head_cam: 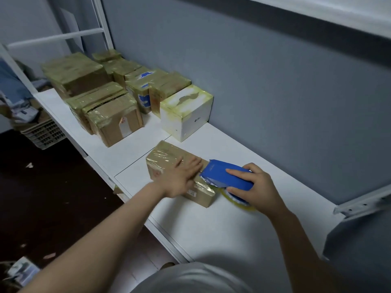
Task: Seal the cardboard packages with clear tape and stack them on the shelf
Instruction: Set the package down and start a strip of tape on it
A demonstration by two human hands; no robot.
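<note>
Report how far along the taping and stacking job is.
Done: a group of tape-wrapped brown cardboard boxes and a taped white box sit together at the far end of the white shelf. In hand: the left hand presses flat on a brown cardboard package while the right hand grips the blue tape dispenser against it. Left: finishing this seal and moving the package to the group.
</note>
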